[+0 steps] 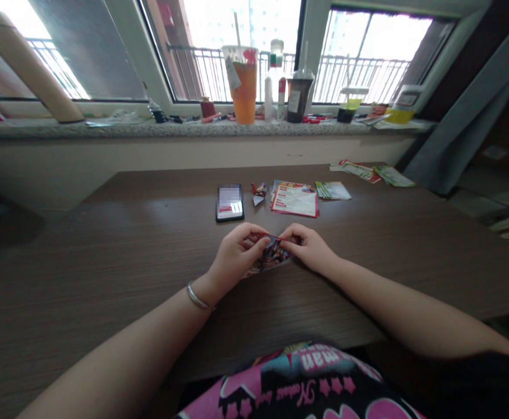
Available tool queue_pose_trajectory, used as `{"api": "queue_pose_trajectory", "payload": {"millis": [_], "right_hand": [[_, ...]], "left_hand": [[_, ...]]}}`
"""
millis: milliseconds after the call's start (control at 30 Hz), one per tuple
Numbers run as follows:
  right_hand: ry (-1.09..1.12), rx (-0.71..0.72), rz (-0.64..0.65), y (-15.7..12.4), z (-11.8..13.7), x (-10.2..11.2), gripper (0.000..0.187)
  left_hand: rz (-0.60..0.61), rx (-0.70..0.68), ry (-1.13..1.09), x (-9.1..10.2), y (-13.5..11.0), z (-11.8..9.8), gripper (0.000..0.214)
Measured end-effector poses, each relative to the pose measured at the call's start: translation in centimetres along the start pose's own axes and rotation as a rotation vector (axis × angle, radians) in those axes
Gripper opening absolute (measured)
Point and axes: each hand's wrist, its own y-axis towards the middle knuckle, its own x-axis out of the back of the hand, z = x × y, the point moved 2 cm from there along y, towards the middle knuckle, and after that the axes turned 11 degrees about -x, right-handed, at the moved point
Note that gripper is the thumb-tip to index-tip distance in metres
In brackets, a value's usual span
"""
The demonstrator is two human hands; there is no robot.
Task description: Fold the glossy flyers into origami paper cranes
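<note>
Pinching w/ L hand [237,257] a folded printed paper [272,256], also gripped by R hand [309,249], near mid of surface [106,244]. Farther off, L to R: phone [229,202], one small folded paper piece [258,193] done, flat leaflets [293,199] left unfolded.

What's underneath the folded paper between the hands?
The folded printed paper sits just above the brown wood-grain table. The patch of table directly below it is covered, so nothing there can be seen.
</note>
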Motion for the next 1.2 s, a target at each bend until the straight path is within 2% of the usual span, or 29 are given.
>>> {"api": "queue_pose_trajectory", "payload": {"millis": [100, 300, 533, 700, 900, 1200], "right_hand": [[0.021, 0.005, 0.007, 0.0, -0.1, 0.0, 0.008], [0.035, -0.022, 0.018, 0.2, -0.2, 0.1, 0.013], [0.063, -0.063, 0.027, 0.3, -0.3, 0.3, 0.019], [0.156, -0.122, 0.033, 0.7, -1.2, 0.5, 0.019], [0.16, -0.177, -0.022, 0.9, -1.7, 1.0, 0.022], [0.28, -0.262, -0.005, 1.0, -2.0, 0.9, 0.025]], "left_hand": [[0.0, -0.017, 0.01, 0.1, 0.0, -0.1, 0.017], [0.04, -0.033, 0.17, 0.3, 0.1, 0.1, 0.017], [0.002, -0.033, 0.216, 0.5, 0.2, 0.5, 0.018], [-0.055, 0.025, 0.16, 0.8, 0.3, 0.4, 0.017], [-0.091, 0.126, -0.034, 0.8, 0.4, 0.7, 0.021], [-0.119, 0.154, -0.135, 0.9, 0.4, 1.1, 0.025]]}}
